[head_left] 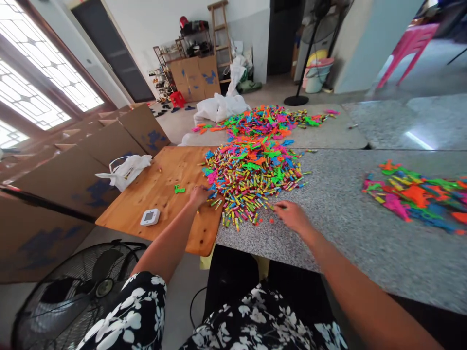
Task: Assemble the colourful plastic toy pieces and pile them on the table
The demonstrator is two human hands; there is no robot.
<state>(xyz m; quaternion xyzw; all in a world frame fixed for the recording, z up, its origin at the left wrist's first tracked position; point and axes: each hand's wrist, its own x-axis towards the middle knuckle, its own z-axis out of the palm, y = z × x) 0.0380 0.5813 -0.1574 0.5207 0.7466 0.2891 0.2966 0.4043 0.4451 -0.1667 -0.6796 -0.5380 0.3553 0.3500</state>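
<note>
A large heap of small printed tubes [239, 187], mostly yellow with pink and blue, lies across the seam between the wooden board and the stone tabletop. Bright plastic toy guns [251, 166] in green, orange, pink and blue are mixed in on top. At the heap's left edge, over the board, is my left hand [200, 194], fingers bent beside a blue toy piece; what they grip is hidden. My right hand [291, 215] is low over the stone at the heap's right front edge, its thumb and fingers pinched together near a yellow tube. Any item inside that pinch is too small to name.
The wooden board [170, 167] carries a green toy gun [179, 189], a white digital timer [150, 217] and a white plastic bag [127, 171]. More toy guns [412, 192] lie at right. A floor fan [104, 288] stands lower left, beside cardboard boxes [109, 141].
</note>
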